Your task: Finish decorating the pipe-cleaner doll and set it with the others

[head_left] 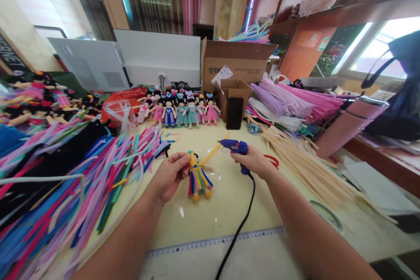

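Between the fingertips of my left hand (172,174) is a small pipe-cleaner doll (198,179) with a striped skirt and yellow feet, held just above the table. A yellow pipe cleaner (212,153) sticks out from the doll up to the right. My right hand (254,162) is wrapped round a blue hot glue gun (236,146), its nozzle pointing left toward the yellow strip. From the gun's handle a black cord (244,223) runs down to the near edge. Part of the doll's upper body is hidden behind my left fingers.
Loose coloured pipe cleaners (98,170) cover the left side; beige ones (305,166) lie right. Finished dolls (183,109) stand at the back beside a black phone (234,113) and cardboard boxes (236,59). A ruler (210,243) lies in front; a pink thermos (352,127) stands far right.
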Demonstrator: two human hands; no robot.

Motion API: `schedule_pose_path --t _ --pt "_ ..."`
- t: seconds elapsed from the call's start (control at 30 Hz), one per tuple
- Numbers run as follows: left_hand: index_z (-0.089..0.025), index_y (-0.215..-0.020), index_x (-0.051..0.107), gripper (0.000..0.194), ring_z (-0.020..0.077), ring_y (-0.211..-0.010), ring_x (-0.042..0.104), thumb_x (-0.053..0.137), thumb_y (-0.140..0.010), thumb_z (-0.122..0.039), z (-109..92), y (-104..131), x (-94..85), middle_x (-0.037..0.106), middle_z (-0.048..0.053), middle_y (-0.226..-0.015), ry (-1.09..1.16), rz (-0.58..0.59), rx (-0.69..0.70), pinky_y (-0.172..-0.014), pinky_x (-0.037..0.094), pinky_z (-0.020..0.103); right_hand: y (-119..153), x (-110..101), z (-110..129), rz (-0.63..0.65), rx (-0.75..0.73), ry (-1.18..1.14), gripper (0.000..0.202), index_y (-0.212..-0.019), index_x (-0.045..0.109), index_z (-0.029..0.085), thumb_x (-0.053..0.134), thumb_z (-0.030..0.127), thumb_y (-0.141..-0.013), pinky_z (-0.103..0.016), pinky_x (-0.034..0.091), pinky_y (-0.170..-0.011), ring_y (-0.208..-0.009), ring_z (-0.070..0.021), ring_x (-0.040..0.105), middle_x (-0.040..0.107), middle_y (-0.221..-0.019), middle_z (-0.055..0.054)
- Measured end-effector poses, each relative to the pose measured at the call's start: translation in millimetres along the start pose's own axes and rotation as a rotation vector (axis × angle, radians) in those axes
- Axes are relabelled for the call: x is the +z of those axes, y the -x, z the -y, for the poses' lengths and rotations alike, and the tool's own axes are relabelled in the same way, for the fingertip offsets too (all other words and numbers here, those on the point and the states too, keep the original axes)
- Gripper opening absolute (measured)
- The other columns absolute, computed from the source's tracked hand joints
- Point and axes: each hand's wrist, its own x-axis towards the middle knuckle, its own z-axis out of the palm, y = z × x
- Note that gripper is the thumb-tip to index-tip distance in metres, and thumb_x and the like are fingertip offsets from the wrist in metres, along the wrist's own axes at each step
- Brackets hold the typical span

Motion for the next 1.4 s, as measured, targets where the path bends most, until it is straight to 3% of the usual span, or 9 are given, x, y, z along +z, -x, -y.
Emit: schedule_pose_path --t 0.17,0.33,0.53,0.9,1.4 --pt "-0.013 -0.061 0.061 0.032 0.0037 -0.044 0.039 0.084 -0.053 -0.034 2 -4 -3.4 0.050 -0.005 -0.051 0.052 0.014 -0.022 -0.043 0.029 0.016 17 10 22 0.109 -0.159 -0.264 0.019 -0.076 0.067 0.019 0.060 0.036 -0.075 -0.021 0.040 -0.042 -0.051 -0.0113 0.051 0.058 -0.059 0.000" --pt "-0.013 -0.063 0.061 0.032 0.0034 -0.045 0.039 0.084 -0.054 -0.033 6 -4 -3.1 0.050 -0.005 -0.051 0.096 0.026 -0.040 -0.043 0.031 0.016 37 17 28 0.197 -0.240 -0.261 0.022 -0.074 0.067 0.019 0.056 0.037 -0.078 -0.021 0.038 -0.041 -0.049 -0.0106 0.049 0.057 -0.057 0.001" --pt "-0.012 -0.062 0.059 0.032 0.0031 -0.045 0.041 0.084 -0.055 -0.030 8 -5 -4.4 0.050 -0.005 -0.052 0.137 0.017 -0.045 -0.044 0.032 0.015 42 18 33 0.200 -0.334 -0.179 0.028 -0.069 0.064 0.017 0.052 0.039 -0.081 -0.021 0.038 -0.042 -0.047 -0.0097 0.047 0.053 -0.054 0.001" --pt "-0.012 -0.059 0.060 0.032 0.0038 -0.045 0.041 0.086 -0.051 -0.030 7 -5 -2.5 0.052 -0.004 -0.051 0.155 0.009 -0.038 -0.043 0.032 0.015 42 24 36 0.215 -0.247 -0.153 0.035 -0.070 0.060 0.016 0.047 0.047 -0.078 -0.023 0.040 -0.047 -0.052 -0.0108 0.047 0.051 -0.058 0.000" --pt "-0.013 -0.058 0.061 0.033 0.0041 -0.045 0.041 0.086 -0.052 -0.032 6 -4 -1.7 0.054 -0.003 -0.050 0.132 0.004 -0.026 -0.043 0.032 0.016 42 28 31 0.192 -0.229 -0.123 0.039 -0.066 0.059 0.016 0.046 0.050 -0.079 -0.023 0.033 -0.045 -0.050 -0.0104 0.041 0.046 -0.055 0.001"
